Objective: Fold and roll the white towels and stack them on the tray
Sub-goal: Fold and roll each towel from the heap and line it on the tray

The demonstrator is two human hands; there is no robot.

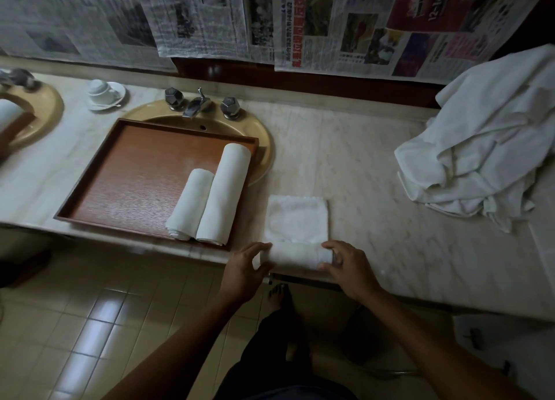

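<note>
Both hands, left (244,267) and right (345,264), curl their fingers round a half-rolled towel (295,240) at the worktop (375,189) edge, six o'clock. Two rolls (210,195) lie side by side on the tray (135,171) at ten o'clock. Loose towels (486,147) are heaped at three o'clock.

A pale marble table (360,165) runs along the wall, with a yellow sink (264,147) set into it. A wooden tray (126,171) lies over the sink. Near the front edge lies a half-rolled white towel (297,219). A heap of white towels (486,147) sits at the right, and a cup and saucer (105,94) at the back left.
</note>
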